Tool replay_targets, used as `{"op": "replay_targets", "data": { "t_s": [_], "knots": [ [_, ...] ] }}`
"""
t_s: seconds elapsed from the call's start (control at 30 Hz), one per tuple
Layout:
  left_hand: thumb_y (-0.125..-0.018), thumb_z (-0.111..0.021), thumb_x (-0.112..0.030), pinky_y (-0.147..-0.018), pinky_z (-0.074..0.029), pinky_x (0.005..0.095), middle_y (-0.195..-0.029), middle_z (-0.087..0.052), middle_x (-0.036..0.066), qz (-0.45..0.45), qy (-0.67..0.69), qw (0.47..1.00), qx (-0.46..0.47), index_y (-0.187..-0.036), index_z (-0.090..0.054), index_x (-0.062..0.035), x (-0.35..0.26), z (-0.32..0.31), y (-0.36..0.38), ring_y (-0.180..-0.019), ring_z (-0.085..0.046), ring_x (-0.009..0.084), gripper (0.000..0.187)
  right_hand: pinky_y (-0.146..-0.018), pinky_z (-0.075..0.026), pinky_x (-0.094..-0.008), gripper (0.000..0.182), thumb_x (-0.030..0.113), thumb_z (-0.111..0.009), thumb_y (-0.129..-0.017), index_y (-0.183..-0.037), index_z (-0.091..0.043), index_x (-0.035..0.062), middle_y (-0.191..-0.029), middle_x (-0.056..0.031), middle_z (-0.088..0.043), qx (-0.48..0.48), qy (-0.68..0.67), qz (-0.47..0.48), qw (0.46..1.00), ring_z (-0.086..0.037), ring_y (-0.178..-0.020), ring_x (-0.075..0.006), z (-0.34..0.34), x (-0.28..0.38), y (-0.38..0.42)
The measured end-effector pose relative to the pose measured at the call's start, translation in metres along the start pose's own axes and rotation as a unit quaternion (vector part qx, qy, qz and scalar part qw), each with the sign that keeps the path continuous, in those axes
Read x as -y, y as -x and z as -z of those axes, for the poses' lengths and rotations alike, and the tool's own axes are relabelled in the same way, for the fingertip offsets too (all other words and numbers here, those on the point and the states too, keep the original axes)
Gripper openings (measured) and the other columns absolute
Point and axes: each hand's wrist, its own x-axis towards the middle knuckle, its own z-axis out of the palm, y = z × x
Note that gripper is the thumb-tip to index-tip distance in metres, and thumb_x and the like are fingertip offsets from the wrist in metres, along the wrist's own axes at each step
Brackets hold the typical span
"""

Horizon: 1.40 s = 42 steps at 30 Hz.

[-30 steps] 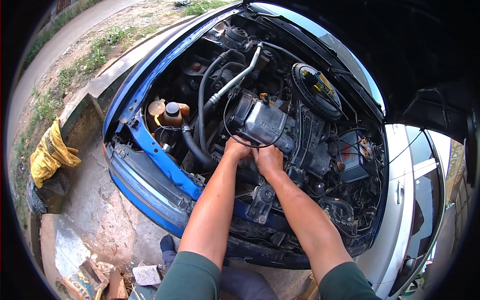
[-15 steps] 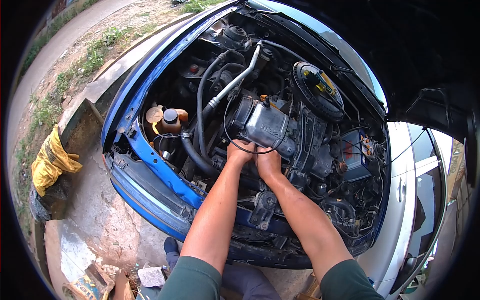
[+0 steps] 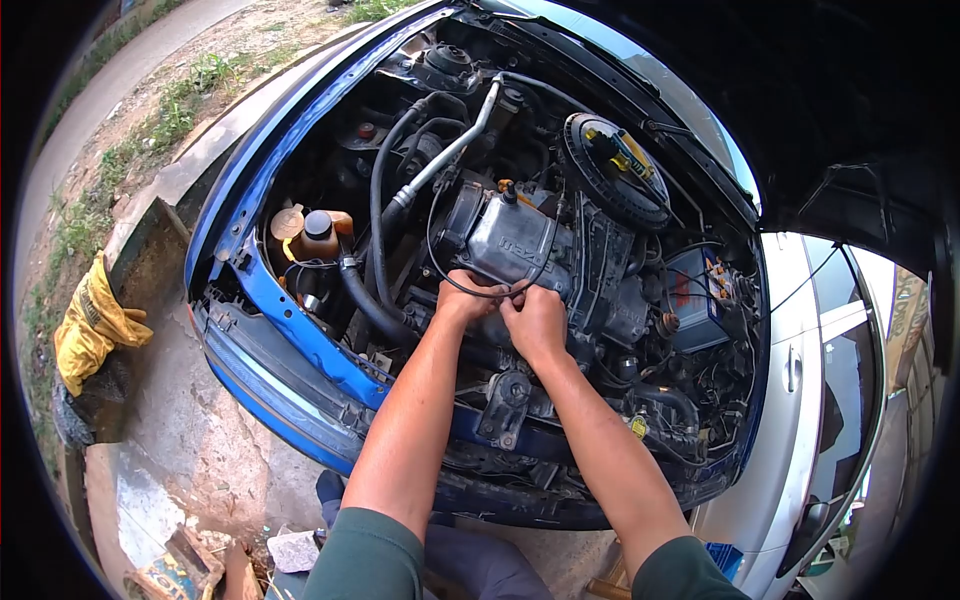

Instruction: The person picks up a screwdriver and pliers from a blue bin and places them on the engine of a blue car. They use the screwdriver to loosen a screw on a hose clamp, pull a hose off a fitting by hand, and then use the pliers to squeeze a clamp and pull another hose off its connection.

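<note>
Both hands meet at the near side of the silver engine cover (image 3: 510,240) in an open car bay. My left hand (image 3: 465,298) is closed on a thin black cable (image 3: 432,235), which loops up over the cover. Close beside it, my right hand (image 3: 535,318) pinches the same cable, fingertips nearly touching those of the left. What lies just below the fingers is hidden. A thick black hose (image 3: 365,300) runs left of the hands, and a dark bracket (image 3: 507,400) sits below them.
A round black air cleaner (image 3: 600,190) with yellow-handled tools on it stands at upper right, near a battery (image 3: 695,300). A brown reservoir (image 3: 320,240) is at left. Yellow gloves (image 3: 95,325) lie outside the car; the raised hood (image 3: 850,120) hangs at right.
The view has shifted, moving the engine bay slightly left and up. Both hands have risen a little off the engine's side, and the cable between them now shows more clearly.
</note>
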Motion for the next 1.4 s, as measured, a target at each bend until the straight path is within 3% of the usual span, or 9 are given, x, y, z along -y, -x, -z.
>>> {"op": "replay_targets", "data": {
  "t_s": [0.07,0.13,0.27,0.4,0.67,0.7,1.03,1.17,1.4],
  "knots": [
    [-0.083,-0.09,-0.019,-0.054,-0.058,0.0306,-0.079,-0.076,0.011,-0.006,0.021,1.0,-0.005,-0.09,-0.075,0.0057,0.021,-0.011,-0.024,-0.063,-0.073,0.018,0.029,-0.082,-0.058,-0.0488,0.013,0.009,-0.072,-0.088,-0.096,-0.077,0.0002,-0.089,-0.0184,-0.076,-0.032,0.008,0.017,0.999,-0.074,-0.091,-0.0403,0.008,0.001,0.006],
    [-0.085,-0.088,-0.017,-0.052,-0.056,0.0316,-0.08,-0.076,0.012,-0.072,-0.02,0.997,-0.038,-0.087,-0.075,0.0052,0.019,-0.015,-0.022,-0.06,-0.072,0.0183,0.026,-0.086,-0.055,-0.0474,0.014,0.005,-0.07,-0.088,-0.1,-0.076,0.0006,-0.094,-0.0159,-0.073,-0.108,0.052,0.154,0.981,-0.069,-0.095,-0.0396,0.022,-0.008,0.009],
    [-0.083,-0.087,-0.02,-0.077,-0.06,0.0394,-0.083,-0.078,0.017,-0.058,-0.119,0.983,-0.13,-0.091,-0.077,0.0044,-0.002,-0.016,0.011,-0.08,-0.077,0.025,0.027,-0.088,-0.044,-0.0432,0.021,0.007,-0.072,-0.084,-0.104,-0.076,0.0049,-0.099,-0.0074,-0.07,-0.157,0.141,0.177,0.961,-0.06,-0.098,-0.0291,0.053,-0.017,0.002],
    [-0.083,-0.084,-0.023,-0.089,-0.058,0.0386,-0.099,-0.08,0.019,-0.055,-0.079,0.99,-0.099,-0.107,-0.082,-0.0015,0.007,-0.013,0.007,-0.096,-0.078,0.0282,0.032,-0.088,-0.044,-0.042,0.021,0.007,-0.076,-0.08,-0.101,-0.078,0.0063,-0.097,-0.0048,-0.07,-0.104,0.146,0.224,0.958,-0.058,-0.099,-0.028,0.053,-0.037,-0.005],
    [-0.078,-0.079,-0.017,-0.097,-0.058,0.0409,-0.103,-0.079,0.022,-0.028,-0.073,0.991,-0.107,-0.104,-0.084,-0.0054,0.0,-0.014,0.006,-0.102,-0.077,0.0343,0.028,-0.091,-0.041,-0.0414,0.019,0.011,-0.074,-0.079,-0.096,-0.083,0.012,-0.082,-0.004,-0.075,0.069,0.296,0.322,0.896,-0.06,-0.098,-0.0263,0.044,-0.04,-0.015],
    [-0.079,-0.081,-0.018,-0.096,-0.058,0.0406,-0.102,-0.079,0.021,-0.023,-0.073,0.99,-0.117,-0.103,-0.084,-0.0047,0.0,-0.015,0.006,-0.101,-0.078,0.0339,0.028,-0.091,-0.044,-0.0417,0.008,0.01,-0.072,-0.078,-0.08,-0.08,0.0117,-0.078,-0.0081,-0.075,0.064,0.292,0.339,0.892,-0.067,-0.093,-0.0269,0.041,-0.038,-0.016],
    [-0.079,-0.085,-0.022,-0.093,-0.058,0.0392,-0.1,-0.08,0.02,-0.032,-0.051,0.994,-0.093,-0.104,-0.084,-0.0046,0.01,-0.012,0.002,-0.096,-0.079,0.0317,0.03,-0.074,-0.062,-0.043,0.015,0.015,-0.067,-0.092,-0.086,-0.08,0.0069,-0.085,-0.0166,-0.078,0.116,0.365,0.16,0.91,-0.079,-0.083,-0.0319,0.004,-0.013,-0.024],
    [-0.08,-0.085,-0.022,-0.09,-0.059,0.0385,-0.098,-0.08,0.02,-0.032,-0.051,0.994,-0.087,-0.104,-0.084,-0.0047,0.01,-0.013,0.002,-0.093,-0.079,0.0304,0.029,-0.071,-0.063,-0.0407,0.028,0.023,-0.059,-0.103,-0.089,-0.081,0.0105,-0.085,-0.0111,-0.079,0.079,0.369,0.099,0.921,-0.08,-0.081,-0.028,-0.015,-0.015,-0.022],
    [-0.082,-0.085,-0.021,-0.087,-0.059,0.0377,-0.095,-0.081,0.018,-0.057,-0.067,0.993,-0.084,-0.104,-0.083,-0.0025,0.003,-0.011,0.011,-0.088,-0.079,0.0266,0.029,-0.073,-0.064,-0.041,0.016,0.009,-0.065,-0.093,-0.092,-0.081,0.0076,-0.089,-0.0149,-0.079,0.068,0.327,0.068,0.94,-0.08,-0.084,-0.0298,-0.017,-0.012,-0.015]
  ]
}}
